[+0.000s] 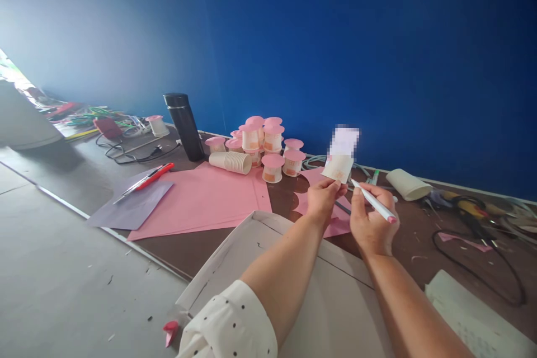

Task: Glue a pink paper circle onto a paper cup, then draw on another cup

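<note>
My left hand (322, 200) grips a white paper cup (338, 169) with a faint orange print, held up over the table. A pale, pixelated patch (344, 142) hides what is at the cup's upper end. In my right hand (372, 229) is a white marker (378, 205) with a pink end, its tip pointing at the cup's right side, close to it; whether they touch I cannot tell. Beyond my hands, several paper cups with pink paper discs (273, 166) on top stand grouped and partly stacked. A nested stack of plain cups (230, 162) lies beside them.
Pink sheets (201, 201) and a purple sheet (146, 207) bearing a red utility knife (146, 180) lie left. A black flask (183, 126) stands behind. Cut pink paper (335, 226) is under my hands. A cup (408, 184) and cables (472, 210) lie right. A blue partition (335, 56) rises behind.
</note>
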Demonstrator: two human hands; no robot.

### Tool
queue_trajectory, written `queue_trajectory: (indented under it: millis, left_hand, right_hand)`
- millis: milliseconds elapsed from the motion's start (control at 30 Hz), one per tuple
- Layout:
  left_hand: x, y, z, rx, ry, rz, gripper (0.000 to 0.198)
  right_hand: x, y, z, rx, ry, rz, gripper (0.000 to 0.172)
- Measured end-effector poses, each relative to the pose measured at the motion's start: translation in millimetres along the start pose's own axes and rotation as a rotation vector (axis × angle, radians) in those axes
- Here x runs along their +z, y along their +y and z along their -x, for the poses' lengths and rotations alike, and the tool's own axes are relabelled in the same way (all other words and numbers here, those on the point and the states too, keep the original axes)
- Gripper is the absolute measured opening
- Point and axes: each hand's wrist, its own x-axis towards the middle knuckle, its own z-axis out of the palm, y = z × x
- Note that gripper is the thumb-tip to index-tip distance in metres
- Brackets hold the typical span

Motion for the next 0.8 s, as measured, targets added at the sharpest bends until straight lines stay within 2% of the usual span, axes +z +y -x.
queue_trajectory:
  millis: [133, 300, 400, 500, 567, 700, 800]
  left_hand:
    - [-4.9, -0.8, -0.5, -0.001, 0.011, -0.006, 0.005]
    - [-6.8, -4.2, 0.7, -0.031, -0.071, -0.071, 0.006]
    - [-3.7, -2.1, 3.0, -0.059, -0.078, -0.053, 0.004]
    - [-0.4, 1.6, 5.0, -0.087, -0.026, -0.032, 0.003]
    - [-0.1, 3.0, 4.8, -0.084, 0.005, -0.015, 0.004]
    - [-3.7, 1.3, 0.6, -0.06, 0.0, -0.007, 0.005]
    - [-5.8, 0.0, -1.8, -0.082, -0.021, 0.0, 0.004]
  right_hand:
    - [-1.6, -1.0, 2.2, 0.007, 0.0, 0.009, 0.025]
    - [1.3, -1.2, -1.7, 0.029, -0.017, 0.018, 0.023]
    - [3.3, -9.4, -23.2, 0.166, 0.028, -0.026, 0.023]
    - [6.1, -25.0, -50.2, 0.374, 0.107, -0.242, 0.025]
    - [9.8, -33.0, -59.4, 0.371, 0.168, -0.348, 0.025]
    - [21.1, -26.0, -44.7, 0.367, 0.224, -0.344, 0.024]
    - [26.6, -7.2, -24.9, 0.325, 0.133, -0.19, 0.022]
